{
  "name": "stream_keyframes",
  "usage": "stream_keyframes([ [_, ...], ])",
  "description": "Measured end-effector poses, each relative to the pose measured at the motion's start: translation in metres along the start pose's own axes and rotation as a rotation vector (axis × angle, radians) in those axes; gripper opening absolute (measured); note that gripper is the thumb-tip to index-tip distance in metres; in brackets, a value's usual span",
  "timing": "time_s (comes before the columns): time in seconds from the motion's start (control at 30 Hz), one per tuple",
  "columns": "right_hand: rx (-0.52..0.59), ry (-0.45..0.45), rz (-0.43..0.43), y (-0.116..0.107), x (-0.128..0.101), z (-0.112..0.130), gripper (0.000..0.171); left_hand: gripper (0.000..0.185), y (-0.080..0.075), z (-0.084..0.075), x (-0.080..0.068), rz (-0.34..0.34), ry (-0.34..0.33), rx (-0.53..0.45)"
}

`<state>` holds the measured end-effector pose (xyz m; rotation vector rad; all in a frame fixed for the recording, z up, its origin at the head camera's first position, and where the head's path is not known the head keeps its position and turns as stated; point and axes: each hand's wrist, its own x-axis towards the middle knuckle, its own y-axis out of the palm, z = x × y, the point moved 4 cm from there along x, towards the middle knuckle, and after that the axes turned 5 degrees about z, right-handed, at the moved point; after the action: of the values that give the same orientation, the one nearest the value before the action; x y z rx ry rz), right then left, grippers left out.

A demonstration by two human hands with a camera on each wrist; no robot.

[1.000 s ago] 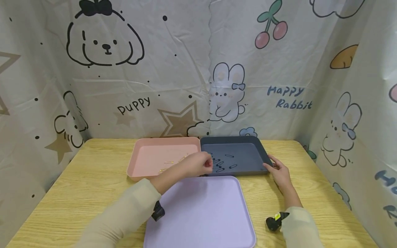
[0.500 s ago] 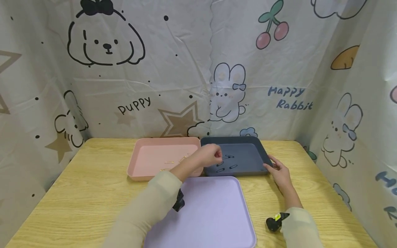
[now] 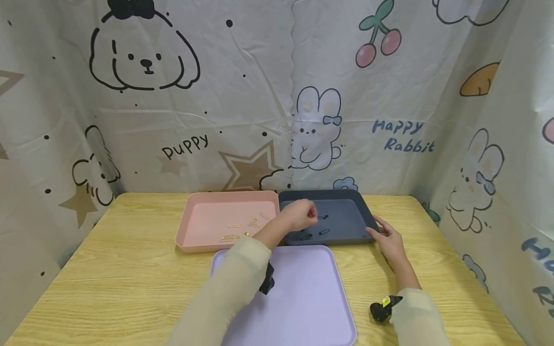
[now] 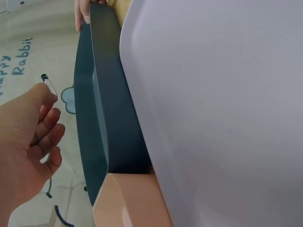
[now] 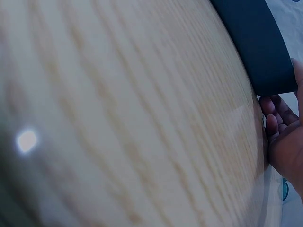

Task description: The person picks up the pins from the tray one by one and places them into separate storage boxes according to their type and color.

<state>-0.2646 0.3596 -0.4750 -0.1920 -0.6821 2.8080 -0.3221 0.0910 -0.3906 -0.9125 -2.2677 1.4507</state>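
Note:
My left hand (image 3: 311, 217) hovers over the dark blue tray (image 3: 346, 197) and pinches a small dark safety pin (image 4: 50, 85) between thumb and forefinger; the other fingers (image 4: 47, 137) are loosely curled. Several dark pins (image 3: 322, 231) lie in that tray. My right hand (image 3: 383, 233) rests with relaxed fingers (image 5: 277, 118) against the right wall of the dark blue tray (image 5: 258, 45). The pink tray (image 3: 190, 211) to the left holds several gold pins (image 3: 244, 228). A lilac tray (image 3: 311, 293) sits nearest me, under my left forearm.
All three trays stand on a wooden table (image 3: 108, 269). Cartoon-printed cloth walls (image 3: 242, 96) close it in at the back and on both sides. Bare wood shows left of the pink tray and right of the dark tray.
My left hand has moved right and away from me, from the near edge between the trays to above the dark blue tray, keeping its pinch. The right hand has stayed put.

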Motion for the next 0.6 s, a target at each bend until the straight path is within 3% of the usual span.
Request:
stream_keyframes([
  [0.3,0.008,0.0,-0.002,0.0011,0.0012,-0.0007,0.062,0.012,0.0048,0.005,0.0045,-0.001,-0.053,0.049],
  [0.6,0.012,0.009,-0.009,-0.0006,0.0011,-0.0017,0.064,0.011,0.0096,0.0045,0.0088,-0.025,-0.053,0.076],
])
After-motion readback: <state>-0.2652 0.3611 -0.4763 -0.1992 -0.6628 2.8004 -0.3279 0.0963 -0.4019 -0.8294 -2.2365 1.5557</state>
